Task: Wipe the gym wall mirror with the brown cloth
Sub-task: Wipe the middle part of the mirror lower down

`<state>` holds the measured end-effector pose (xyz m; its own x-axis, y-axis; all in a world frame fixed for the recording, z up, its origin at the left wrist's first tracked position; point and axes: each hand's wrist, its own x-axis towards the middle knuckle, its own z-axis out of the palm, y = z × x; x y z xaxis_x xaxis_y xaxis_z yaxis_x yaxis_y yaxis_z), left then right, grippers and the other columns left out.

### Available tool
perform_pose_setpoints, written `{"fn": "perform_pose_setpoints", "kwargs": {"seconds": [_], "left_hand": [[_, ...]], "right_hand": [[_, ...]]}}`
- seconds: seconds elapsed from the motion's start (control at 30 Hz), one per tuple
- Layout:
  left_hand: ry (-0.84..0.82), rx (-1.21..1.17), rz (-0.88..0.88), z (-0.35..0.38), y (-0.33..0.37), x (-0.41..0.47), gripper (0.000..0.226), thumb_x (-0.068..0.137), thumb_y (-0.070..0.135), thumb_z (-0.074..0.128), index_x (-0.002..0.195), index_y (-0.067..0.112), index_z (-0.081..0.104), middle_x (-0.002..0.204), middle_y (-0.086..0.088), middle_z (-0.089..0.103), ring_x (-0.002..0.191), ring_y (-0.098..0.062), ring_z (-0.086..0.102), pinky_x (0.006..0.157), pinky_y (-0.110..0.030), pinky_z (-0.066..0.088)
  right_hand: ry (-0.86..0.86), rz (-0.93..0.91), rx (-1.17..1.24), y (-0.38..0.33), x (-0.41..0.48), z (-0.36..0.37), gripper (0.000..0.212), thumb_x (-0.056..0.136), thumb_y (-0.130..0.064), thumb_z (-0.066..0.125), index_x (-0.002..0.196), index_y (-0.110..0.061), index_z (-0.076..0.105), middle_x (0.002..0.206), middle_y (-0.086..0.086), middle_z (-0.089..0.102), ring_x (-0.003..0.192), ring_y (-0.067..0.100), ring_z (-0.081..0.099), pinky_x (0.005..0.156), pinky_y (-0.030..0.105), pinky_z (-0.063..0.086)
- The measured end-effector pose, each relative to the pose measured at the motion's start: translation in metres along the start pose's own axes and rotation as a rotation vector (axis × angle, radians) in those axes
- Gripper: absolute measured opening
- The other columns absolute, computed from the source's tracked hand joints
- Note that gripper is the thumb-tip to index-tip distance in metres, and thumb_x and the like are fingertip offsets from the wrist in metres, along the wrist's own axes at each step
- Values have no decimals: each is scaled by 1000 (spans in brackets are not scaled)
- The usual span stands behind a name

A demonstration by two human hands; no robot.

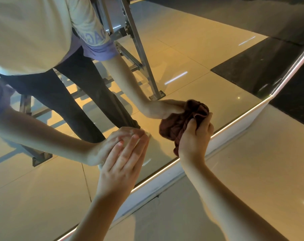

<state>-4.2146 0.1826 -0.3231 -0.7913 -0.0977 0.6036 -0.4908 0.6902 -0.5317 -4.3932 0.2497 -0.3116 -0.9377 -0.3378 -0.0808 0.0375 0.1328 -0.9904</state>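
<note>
The wall mirror (208, 54) fills the upper left of the view, and its lit bottom edge runs diagonally to the floor. My right hand (194, 136) grips the bunched brown cloth (180, 120) and holds it against the glass low down, near the bottom edge. My left hand (123, 164) lies flat on the mirror with straight fingers, left of the cloth. Both hands and the cloth show again as reflections in the glass.
A white baseboard strip (165, 185) with a thin light line runs under the mirror. Glossy beige floor tiles (252, 171) lie at the lower right. The mirror reflects a metal gym frame (140, 49), a person's torso and legs, and a dark floor mat (252, 66).
</note>
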Motion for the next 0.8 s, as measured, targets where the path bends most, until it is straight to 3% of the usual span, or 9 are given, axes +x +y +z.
{"fn": "perform_pose_setpoints", "kwargs": {"seconds": [0.1,0.2,0.3,0.4,0.47,0.6,0.7,0.8], "left_hand": [[-15,-6,17,0,-1,0,53,97,9,49,148,4,37,155,-11,25,146,-26,21,123,-40,10],[-16,-5,25,-1,-1,2,49,96,10,50,144,4,43,150,-11,37,142,-26,24,121,-39,14],[-10,-7,39,-2,-3,4,44,98,10,46,142,4,46,146,-10,41,141,-25,25,119,-39,18],[-3,6,44,-3,-4,7,44,101,8,42,145,3,42,147,-10,41,142,-25,24,119,-39,18],[8,25,42,-4,-4,12,46,103,6,38,148,3,38,149,-9,39,143,-26,23,121,-39,15],[10,25,44,-3,-3,24,47,102,3,39,149,3,35,154,-11,33,152,-26,11,123,-41,11],[5,35,34,-2,-1,25,46,103,5,38,150,3,36,157,-12,29,154,-27,5,123,-41,11],[6,30,27,-4,1,26,41,108,11,29,147,5,40,151,-8,38,152,-27,13,121,-40,15]], "right_hand": [[-81,-43,-68,2,-2,-1,67,104,-28,39,158,-16,2,155,13,20,140,30,28,113,49,38],[-41,-138,-159,4,13,-11,59,106,-18,37,157,-9,10,150,18,27,137,30,32,114,43,35],[40,-71,-146,6,28,-11,55,106,-12,36,157,-9,16,147,18,31,134,30,38,104,29,37],[-71,-53,-158,8,3,-5,57,104,-12,38,157,-11,16,146,17,31,133,30,38,111,39,39],[-124,-133,-172,6,-7,-8,52,102,-11,41,152,-9,27,138,16,38,126,27,44,109,40,43],[91,-222,-75,-9,26,-22,42,101,-8,47,142,-9,46,129,8,54,113,8,50,92,3,41],[122,-104,39,-10,25,-24,39,100,-11,53,138,-9,49,127,5,60,113,10,56,84,3,46],[37,-113,-26,-6,3,-23,33,97,-14,59,130,-10,55,114,1,65,105,12,60,76,1,45]]}}
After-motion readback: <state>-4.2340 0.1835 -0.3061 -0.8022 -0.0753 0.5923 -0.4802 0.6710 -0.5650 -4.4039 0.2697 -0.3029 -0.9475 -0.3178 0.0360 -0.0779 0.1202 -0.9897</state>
